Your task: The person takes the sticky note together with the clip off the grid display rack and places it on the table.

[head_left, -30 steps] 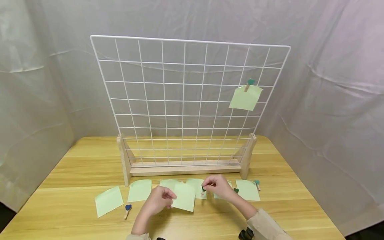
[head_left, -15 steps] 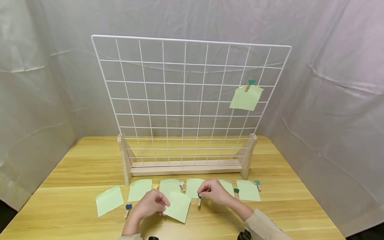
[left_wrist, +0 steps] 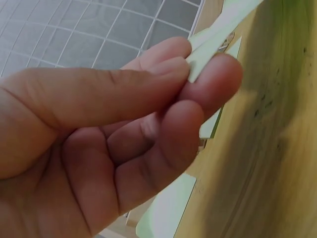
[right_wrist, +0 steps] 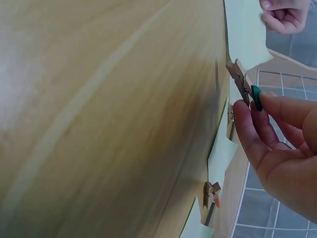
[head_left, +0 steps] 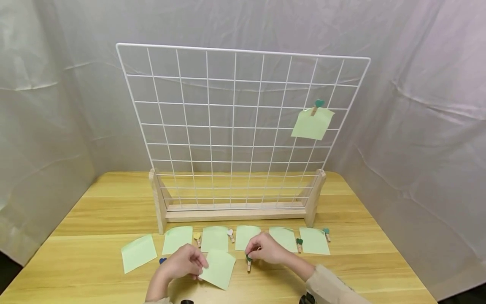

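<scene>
In the head view my left hand (head_left: 184, 262) pinches the edge of a pale green paper note (head_left: 219, 271) above the front of the table. The left wrist view shows that note (left_wrist: 214, 45) between thumb and fingertips. To its right, my right hand (head_left: 267, 249) pinches a small wooden clothespin (head_left: 249, 266) with a dark green heart. Seen from the right wrist, the clothespin (right_wrist: 238, 79) points away from the fingertips, thumb on the heart, its jaw end close to the held note. Note and clothespin look apart in the head view.
A white wire grid (head_left: 234, 80) stands in a wooden base (head_left: 235, 215). One green note (head_left: 312, 124) hangs at its right under a teal-heart clothespin (head_left: 318, 104). Several notes (head_left: 214, 239) lie in a row before the base, with clothespins (head_left: 197, 239) among them. A blue-heart clothespin (head_left: 163, 260) is partly hidden.
Both hands have moved left and slightly nearer the body, carrying the note and the clothespin. The notes and clothespins behind them show more fully; the left hand now covers part of the blue-heart clothespin.
</scene>
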`<state>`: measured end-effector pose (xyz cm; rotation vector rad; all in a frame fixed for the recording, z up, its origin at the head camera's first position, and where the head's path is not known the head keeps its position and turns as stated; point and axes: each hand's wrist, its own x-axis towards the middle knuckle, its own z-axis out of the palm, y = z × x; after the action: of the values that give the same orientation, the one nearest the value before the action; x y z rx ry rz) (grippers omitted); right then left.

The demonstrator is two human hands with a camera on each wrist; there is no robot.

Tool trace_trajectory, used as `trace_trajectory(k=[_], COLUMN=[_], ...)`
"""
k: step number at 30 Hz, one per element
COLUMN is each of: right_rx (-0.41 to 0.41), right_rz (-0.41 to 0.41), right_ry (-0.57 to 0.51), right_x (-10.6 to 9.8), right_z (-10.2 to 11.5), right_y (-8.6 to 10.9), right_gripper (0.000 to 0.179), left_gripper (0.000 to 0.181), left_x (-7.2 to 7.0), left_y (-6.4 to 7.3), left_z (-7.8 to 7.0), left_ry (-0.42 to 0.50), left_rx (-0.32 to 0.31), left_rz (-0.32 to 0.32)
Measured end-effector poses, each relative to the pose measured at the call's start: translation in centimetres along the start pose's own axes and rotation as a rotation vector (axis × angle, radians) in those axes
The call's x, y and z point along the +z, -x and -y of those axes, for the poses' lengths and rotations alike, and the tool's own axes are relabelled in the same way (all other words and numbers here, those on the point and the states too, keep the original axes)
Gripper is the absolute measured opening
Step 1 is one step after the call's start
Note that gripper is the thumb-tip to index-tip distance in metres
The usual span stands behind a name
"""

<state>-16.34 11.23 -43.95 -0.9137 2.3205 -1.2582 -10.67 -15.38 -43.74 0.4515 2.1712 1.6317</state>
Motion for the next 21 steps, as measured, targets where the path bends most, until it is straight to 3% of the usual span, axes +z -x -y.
trace_trajectory(k=[8, 15, 21], right_rx=[-0.018, 0.023, 0.046], right_rz=[0.039, 0.074, 0.083], right_ry=[-0.018, -0.049, -0.051], right_x=[0.1, 0.6, 1.0], right_z=[-0.5, -0.8, -1.0], right_y=[-0.3, -0.3, -0.5], right_gripper=[0.007, 0.006, 0.007], left_gripper=[0.013, 0.006, 0.003], left_x=[-0.1, -0.2, -0.2], left_y=[0.5, 0.9, 1.2], left_z=[0.4, 0.5, 0.5], left_ry=[-0.004, -0.022, -0.026], left_rx=[-0.034, -0.030, -0.065], left_rz=[0.022, 0.080, 0.081])
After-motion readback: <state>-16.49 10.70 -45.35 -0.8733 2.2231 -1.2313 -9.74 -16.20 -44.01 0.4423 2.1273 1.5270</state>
